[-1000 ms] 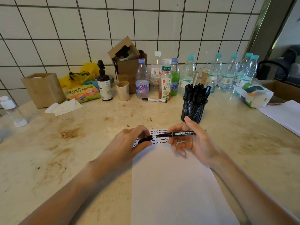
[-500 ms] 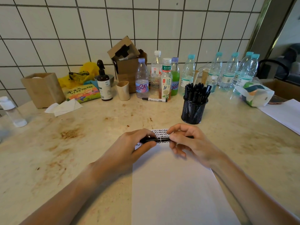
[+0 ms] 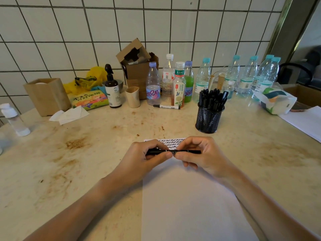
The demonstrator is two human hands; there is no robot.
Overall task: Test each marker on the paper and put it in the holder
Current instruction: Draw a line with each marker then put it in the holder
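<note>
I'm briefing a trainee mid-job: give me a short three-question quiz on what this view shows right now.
1. True or false: the marker is held by both the left hand and the right hand.
2. Where is the mesh holder? A) beyond the right hand B) beside the left hand C) on the paper
3. Fill in: a loose marker lies in front of the ____.

Key: 1 true; 2 A; 3 bottles
</note>
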